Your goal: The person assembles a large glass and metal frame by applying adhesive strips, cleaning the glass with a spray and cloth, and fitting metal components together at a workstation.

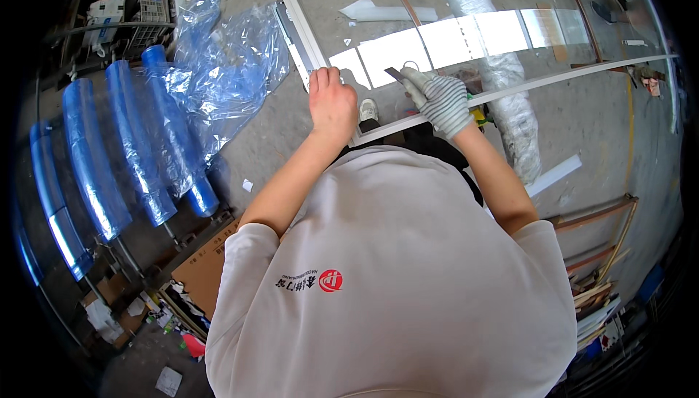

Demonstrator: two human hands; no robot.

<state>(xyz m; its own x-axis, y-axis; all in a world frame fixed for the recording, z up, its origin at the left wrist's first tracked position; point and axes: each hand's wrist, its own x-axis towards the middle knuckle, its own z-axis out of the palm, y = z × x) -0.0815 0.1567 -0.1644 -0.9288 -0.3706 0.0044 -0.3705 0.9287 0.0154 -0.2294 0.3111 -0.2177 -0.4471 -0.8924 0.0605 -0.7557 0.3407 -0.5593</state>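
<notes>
Bare left hand, curled over the pale frame, presumably steadies it; gloved right hand grips a flat tool (pointed away from the torso, perhaps for safety).

On my remote feed, the shirt is pale grey, its emblem red; the glove off-white with dark grey stripes, the tool dark, the frame whitish, the rolls bright blue.

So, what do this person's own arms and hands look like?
The left hand is bare. The right hand wears a pale grey glove with darker stripes across its back. Both forearms are uncovered, below the short, loose, light grey sleeves of a shirt.
</notes>
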